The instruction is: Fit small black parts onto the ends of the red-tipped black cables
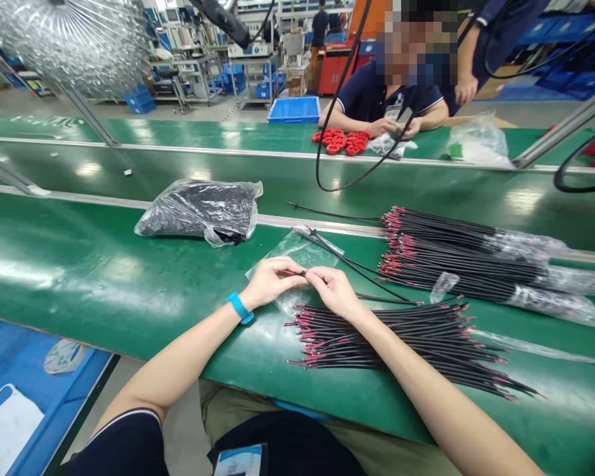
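Note:
My left hand point(269, 283), with a blue band at its wrist, is closed in a pinch at the end of a black cable point(384, 299). A bit of red wire and a small dark piece show between the fingertips, too small to name. My right hand point(334, 291) pinches the same spot, its fingertips meeting the left ones. The cable appears to run out behind my right hand to the right. Beneath both hands lies a clear plastic bag point(290, 248), with a few loose cables point(350, 254) across it. Below my right hand spreads a pile of black cables point(391, 334) with red wire ends.
Wrapped cable bundles point(456, 254) lie at the right. A plastic bag of black parts point(201, 210) sits left of centre. Across the green bench point(79, 264), a co-worker point(381, 99) handles small items beside red rings point(342, 141). A black cord point(322, 152) hangs in front.

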### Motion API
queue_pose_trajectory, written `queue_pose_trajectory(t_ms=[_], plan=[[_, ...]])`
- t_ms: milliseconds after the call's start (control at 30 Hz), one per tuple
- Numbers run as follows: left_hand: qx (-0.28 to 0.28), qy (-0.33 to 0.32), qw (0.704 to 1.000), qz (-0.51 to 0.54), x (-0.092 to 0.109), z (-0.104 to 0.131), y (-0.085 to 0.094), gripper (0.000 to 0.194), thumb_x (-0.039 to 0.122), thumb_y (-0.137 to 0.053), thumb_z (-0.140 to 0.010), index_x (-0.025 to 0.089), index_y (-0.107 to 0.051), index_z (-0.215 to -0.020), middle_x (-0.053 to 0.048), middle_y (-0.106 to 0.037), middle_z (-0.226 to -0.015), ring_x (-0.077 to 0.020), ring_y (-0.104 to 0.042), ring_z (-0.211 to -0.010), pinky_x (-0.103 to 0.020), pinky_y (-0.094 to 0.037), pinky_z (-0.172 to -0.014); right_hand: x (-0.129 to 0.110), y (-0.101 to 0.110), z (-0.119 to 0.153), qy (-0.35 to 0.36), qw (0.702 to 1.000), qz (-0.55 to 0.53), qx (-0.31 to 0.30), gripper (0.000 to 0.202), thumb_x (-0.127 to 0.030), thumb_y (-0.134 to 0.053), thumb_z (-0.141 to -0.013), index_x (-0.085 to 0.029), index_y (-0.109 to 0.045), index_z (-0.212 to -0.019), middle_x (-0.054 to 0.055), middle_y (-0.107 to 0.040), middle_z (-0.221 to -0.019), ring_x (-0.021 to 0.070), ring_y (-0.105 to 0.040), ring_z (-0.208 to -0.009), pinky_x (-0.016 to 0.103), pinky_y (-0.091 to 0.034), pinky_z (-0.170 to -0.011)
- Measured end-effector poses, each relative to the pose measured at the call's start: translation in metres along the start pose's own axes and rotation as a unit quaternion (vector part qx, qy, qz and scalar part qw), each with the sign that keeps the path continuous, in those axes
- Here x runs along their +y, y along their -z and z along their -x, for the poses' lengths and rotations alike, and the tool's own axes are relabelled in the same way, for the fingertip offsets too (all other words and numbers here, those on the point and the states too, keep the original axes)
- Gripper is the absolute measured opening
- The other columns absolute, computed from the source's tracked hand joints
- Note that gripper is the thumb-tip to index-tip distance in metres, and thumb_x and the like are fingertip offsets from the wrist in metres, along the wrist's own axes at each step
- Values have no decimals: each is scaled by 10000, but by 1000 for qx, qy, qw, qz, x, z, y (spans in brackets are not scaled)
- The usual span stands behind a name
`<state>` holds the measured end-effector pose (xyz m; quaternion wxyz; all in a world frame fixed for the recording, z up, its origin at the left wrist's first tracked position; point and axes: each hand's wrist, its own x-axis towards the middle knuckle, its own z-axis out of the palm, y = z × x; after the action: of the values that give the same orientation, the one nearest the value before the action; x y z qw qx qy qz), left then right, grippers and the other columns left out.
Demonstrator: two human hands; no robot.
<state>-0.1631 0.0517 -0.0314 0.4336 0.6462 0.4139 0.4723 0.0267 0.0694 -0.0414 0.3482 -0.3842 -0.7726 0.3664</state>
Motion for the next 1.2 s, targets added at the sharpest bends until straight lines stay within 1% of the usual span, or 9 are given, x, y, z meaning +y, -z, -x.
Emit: queue_pose_trajectory(t_ms=[167, 300, 367, 433, 500, 600, 700, 1000, 1200], plan=[[-4, 14, 1000, 9, 2, 0, 0, 263, 400, -809, -724, 178, -774, -860, -88, -733, -909, -194, -686, -827, -317, -566, -763, 3, -1, -1, -12, 1000, -16, -20, 396, -418, -443, -964, -152, -632, -739, -5, -597, -663, 101, -518, -627, 205, -391, -606], [2, 29, 999, 37, -1, -1, 1, 278, 376, -816, -716, 168, -766, -892, -81, -722, -902, -174, -680, -781, -297, -570, -727, 1, -1, -1, 10, 1000, 29, -2, 388, -401, -435, -979, -162, -628, -742, -1, -595, -665, 107, -531, -630, 214, -397, -617], [4, 49, 996, 79, -3, -2, 1, 393, 356, -829, -701, 162, -736, -1031, -75, -720, -900, -160, -676, -744, -294, -573, -710, 1, -1, 0, 31, 998, 55, 22, 365, -385, -441, -984, -168, -649, -777, 15, -637, -723, 118, -571, -671, 225, -423, -653], [1, 70, 990, 120, -4, -2, 1, 576, 334, -848, -678, 165, -660, -1196, -69, -720, -898, -153, -675, -723, -298, -578, -702, 0, -1, 1, 48, 995, 69, 44, 335, -370, -451, -986, -175, -674, -829, 35, -673, -793, 131, -608, -721, 235, -449, -697], [-1, 83, 987, 135, -5, -3, 2, 653, 323, -865, -653, 162, -625, -1239, -72, -721, -904, -161, -681, -743, -303, -582, -707, 0, -2, 2, 60, 993, 78, 58, 309, -357, -463, -986, -183, -688, -867, 45, -686, -829, 138, -626, -746, 240, -461, -714], [2, 81, 991, 102, -6, -4, 3, 476, 338, -860, -656, 143, -711, -1064, -95, -720, -948, -181, -687, -813, -307, -582, -741, 0, -2, 3, 70, 992, 86, 64, 284, -339, -473, -986, -189, -692, -885, 44, -688, -840, 138, -633, -756, 239, -460, -714], [5, 59, 995, 75, -6, -4, 3, 325, 356, -844, -676, 148, -758, -911, -88, -709, -940, -181, -681, -818, -297, -576, -740, 0, -1, 3, 74, 991, 90, 60, 286, -331, -466, -991, -188, -686, -877, 41, -682, -824, 135, -629, -750, 235, -451, -706], [4, 37, 992, 118, -6, -4, 1, 281, 327, -858, -662, 139, -771, -851, -64, -700, -833, -163, -675, -716, -275, -558, -644, 0, -1, 1, 53, 995, 87, 24, 351, -320, -414, -1004, -173, -623, -764, 7, -645, -728, 101, -579, -671, 214, -394, -666], [-2, 23, 995, 95, -5, -3, 1, 247, 322, -852, -675, 142, -776, -827, -74, -715, -845, -163, -674, -720, -274, -557, -646, 1, -3, 1, 40, 997, 68, 11, 359, -347, -424, -1000, -171, -623, -758, -4, -625, -705, 92, -551, -645, 210, -382, -654]])
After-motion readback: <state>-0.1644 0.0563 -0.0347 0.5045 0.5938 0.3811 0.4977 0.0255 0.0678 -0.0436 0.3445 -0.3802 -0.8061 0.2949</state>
